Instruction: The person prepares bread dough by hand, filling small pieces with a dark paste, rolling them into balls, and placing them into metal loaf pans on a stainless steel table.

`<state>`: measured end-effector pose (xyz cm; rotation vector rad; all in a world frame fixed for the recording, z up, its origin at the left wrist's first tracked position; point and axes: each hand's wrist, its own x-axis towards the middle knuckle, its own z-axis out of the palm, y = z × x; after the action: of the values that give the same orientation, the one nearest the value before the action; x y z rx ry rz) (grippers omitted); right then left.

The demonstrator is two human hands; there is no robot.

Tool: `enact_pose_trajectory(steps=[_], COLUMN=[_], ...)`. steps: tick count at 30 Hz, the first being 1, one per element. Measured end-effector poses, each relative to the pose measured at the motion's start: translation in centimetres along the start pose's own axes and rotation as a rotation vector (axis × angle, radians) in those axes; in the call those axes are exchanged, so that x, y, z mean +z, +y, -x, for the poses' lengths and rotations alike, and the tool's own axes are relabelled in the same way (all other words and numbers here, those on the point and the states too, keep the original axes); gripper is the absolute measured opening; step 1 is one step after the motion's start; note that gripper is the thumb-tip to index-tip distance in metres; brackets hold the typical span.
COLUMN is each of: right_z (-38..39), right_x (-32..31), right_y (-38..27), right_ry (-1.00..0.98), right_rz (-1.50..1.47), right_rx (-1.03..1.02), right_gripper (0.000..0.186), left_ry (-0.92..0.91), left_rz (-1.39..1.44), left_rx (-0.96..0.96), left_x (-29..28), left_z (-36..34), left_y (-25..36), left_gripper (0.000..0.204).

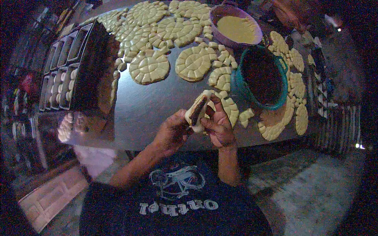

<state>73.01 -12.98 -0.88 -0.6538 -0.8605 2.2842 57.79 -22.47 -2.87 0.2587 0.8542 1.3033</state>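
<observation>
Between my two hands, a piece of pale dough (197,111) is held up above the metal table (145,110), with a strip of dark filling showing along its middle. My left hand (171,131) pinches its left side, fingers bent. My right hand (218,128) grips the other side, thumb at the lower end and fingers curled behind. Just beyond lie cut dough pieces (230,110). To the right stands a teal bucket (282,72) with dark contents.
Segmented dough rounds (193,63) cover much of the table's back and right. A purple basin (256,33) of pale yellow mixture stands at the back. Dark stacked trays (80,43), the lower holding pale pieces, sit at left; more trays (321,94) are at the far right.
</observation>
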Motion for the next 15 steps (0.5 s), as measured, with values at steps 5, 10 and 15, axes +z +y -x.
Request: enact_pose_trajectory(steps=[5,10,15], right_z=[-0.6,-1.5,-1.9], right_x=[0.5,3.7,5.5], right_y=[4.0,3.3,2.6], right_ry=[0.041,-0.15,-0.354], right_rz=[0.165,1.422,1.798], right_rx=[-0.228,-0.664,-0.841], right_gripper=[0.052,0.039,0.04], left_ry=[0.128,0.177,0.185], left_rz=[0.107,0.008,-0.422], left_rx=[0.005,0.094,0.236], left_x=[0.5,-3.2,-4.3], left_z=[3.0,3.2,4.2], left_y=[4.0,5.9,7.2], left_gripper=[0.033,0.026,0.022])
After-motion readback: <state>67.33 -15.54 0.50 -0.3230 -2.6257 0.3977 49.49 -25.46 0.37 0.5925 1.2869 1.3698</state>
